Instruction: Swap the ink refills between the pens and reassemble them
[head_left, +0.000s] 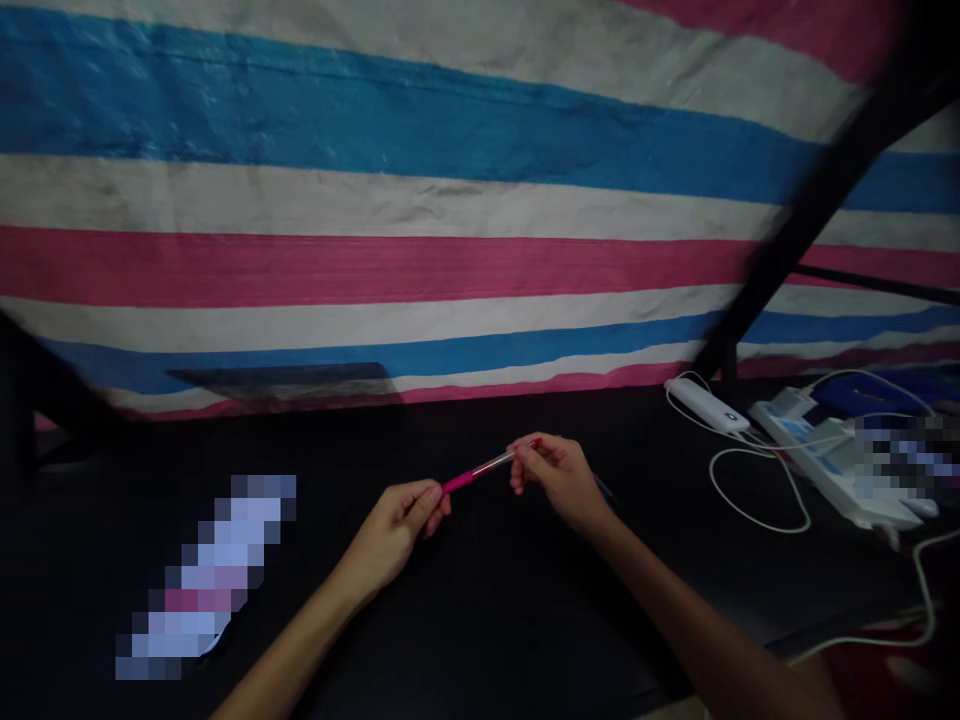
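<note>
A pen [480,468] with a pink grip and a clear barrel is held above the black table, slanting up to the right. My left hand [409,515] pinches its pink lower end between thumb and fingers. At the other end, my right hand [555,475] has its fingers closed round the pen's top, where a red tip shows past the thumb. Partly hidden behind my right wrist, a thin dark object lies on the table; its kind is not clear.
On the black table [480,620], a pixelated bright object [217,570] lies at left. A white power bank [705,403], a white cable [757,520] and a white power strip [840,460] are at right, beside a blue item [862,393]. Striped sheeting [375,270] hangs behind, with a dark slanted post [810,220].
</note>
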